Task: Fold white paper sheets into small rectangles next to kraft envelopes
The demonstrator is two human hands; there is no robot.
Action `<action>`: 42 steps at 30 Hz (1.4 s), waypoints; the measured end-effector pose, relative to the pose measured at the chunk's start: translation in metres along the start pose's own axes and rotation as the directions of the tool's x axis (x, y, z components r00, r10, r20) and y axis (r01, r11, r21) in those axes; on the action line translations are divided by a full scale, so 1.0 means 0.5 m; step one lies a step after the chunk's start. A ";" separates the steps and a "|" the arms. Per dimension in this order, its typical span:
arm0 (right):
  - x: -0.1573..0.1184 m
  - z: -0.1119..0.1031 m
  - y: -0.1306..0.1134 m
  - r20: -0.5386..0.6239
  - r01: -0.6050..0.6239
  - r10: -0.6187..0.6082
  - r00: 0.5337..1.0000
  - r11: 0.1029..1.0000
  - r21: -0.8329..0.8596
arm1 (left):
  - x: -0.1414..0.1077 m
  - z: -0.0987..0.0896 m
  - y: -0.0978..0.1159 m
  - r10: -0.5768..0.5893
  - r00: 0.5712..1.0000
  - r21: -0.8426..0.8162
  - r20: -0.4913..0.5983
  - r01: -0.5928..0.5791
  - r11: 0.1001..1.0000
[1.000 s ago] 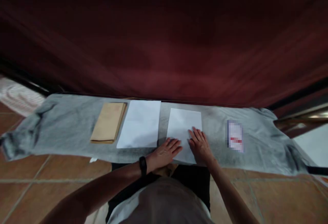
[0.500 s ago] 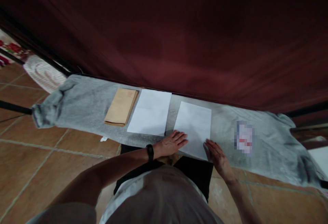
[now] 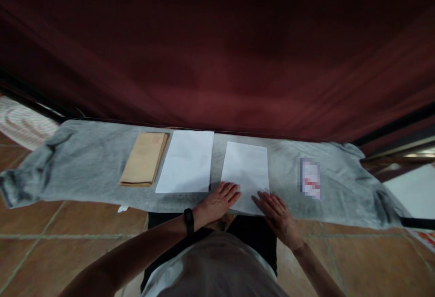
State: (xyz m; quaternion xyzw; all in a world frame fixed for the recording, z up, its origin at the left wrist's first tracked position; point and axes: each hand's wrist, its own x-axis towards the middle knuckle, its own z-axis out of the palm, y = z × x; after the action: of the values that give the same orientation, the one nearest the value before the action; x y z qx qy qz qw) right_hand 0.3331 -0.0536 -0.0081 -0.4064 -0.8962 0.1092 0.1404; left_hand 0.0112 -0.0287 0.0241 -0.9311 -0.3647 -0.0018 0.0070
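A white sheet of paper (image 3: 245, 163) lies flat on the grey cloth in front of me. My left hand (image 3: 220, 201) rests on its lower left edge, fingers stretched out and a dark band on the wrist. On the sheet's lower right edge lies my right hand (image 3: 274, 213), its fingers extended over the paper. Left of this sheet is a larger-looking white stack or sheet of paper (image 3: 186, 161), untouched. Further left sits a pile of brown paper envelopes (image 3: 144, 159).
Grey cloth (image 3: 88, 165) covers the long narrow surface. A small blurred-out item (image 3: 310, 178) with a red mark lies at the right. Behind the surface hangs a dark red curtain (image 3: 217, 75). Tiled floor (image 3: 84, 224) shows in front, and a white panel (image 3: 413, 190) stands at the far right.
My right hand has moved from the sheet's right edge inward onto its lower right part. My left hand stays on the lower left edge. The whole view has shifted and turned slightly.
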 end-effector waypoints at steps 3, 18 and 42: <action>0.016 0.010 0.005 0.014 0.027 -0.027 1.000 0.999 0.024 | -0.004 -0.006 -0.004 -0.007 1.000 -0.031 0.021 0.008 0.999; 0.018 0.017 0.036 -0.014 0.035 -0.033 0.999 0.984 0.175 | -0.073 0.034 -0.064 0.022 0.999 -0.071 0.025 -0.020 0.997; 0.023 0.023 0.060 -0.015 0.028 -0.026 1.000 0.992 0.119 | -0.024 0.026 -0.066 0.065 0.997 -0.058 -0.038 -0.067 0.996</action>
State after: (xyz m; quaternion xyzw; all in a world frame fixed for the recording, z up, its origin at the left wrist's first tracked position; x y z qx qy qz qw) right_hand 0.3429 -0.0264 -0.0261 -0.3859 -0.8925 0.1580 0.1719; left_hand -0.0200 -0.0127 0.0113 -0.9422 -0.3335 -0.0292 -0.0140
